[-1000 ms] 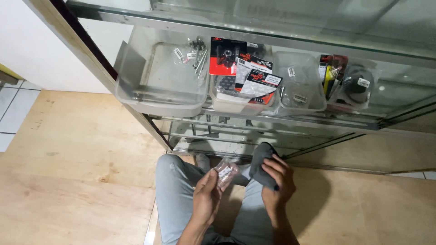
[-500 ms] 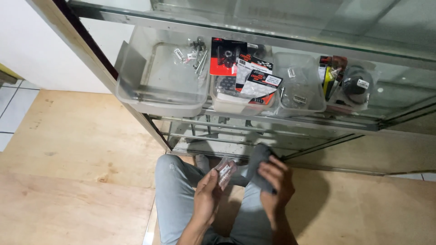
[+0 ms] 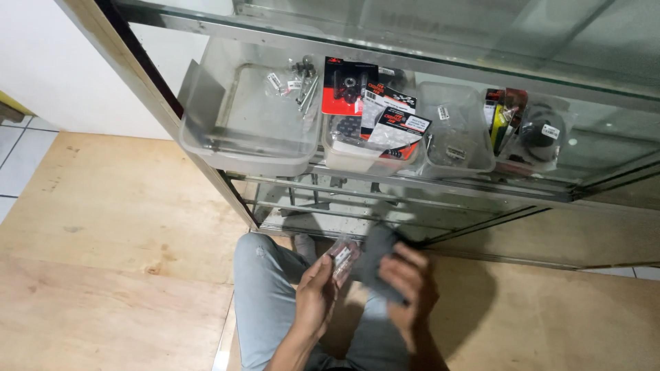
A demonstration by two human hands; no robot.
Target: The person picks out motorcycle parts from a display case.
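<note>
The left hand [image 3: 317, 294] pinches a small clear packet [image 3: 342, 255] between thumb and fingertips, holding it up at lower centre of the frame. Just to its right, the right hand [image 3: 410, 285] has its fingers curled around a dark grey cloth [image 3: 377, 264], which touches or nearly touches the packet; the hand is blurred, so its exact hold is unclear. Both hands sit above the person's knees in pale jeans [image 3: 265, 302], over a plywood floor [image 3: 117, 227]. Above them, across the upper half of the frame, stands a glass display cabinet [image 3: 412, 41]. On its shelf sit a large clear tub [image 3: 247, 130] at the left, a smaller tub with red-and-black carded packs [image 3: 371, 117] in the middle, another clear tub [image 3: 457, 137], and bagged dark parts [image 3: 540, 134] at the right.
</note>
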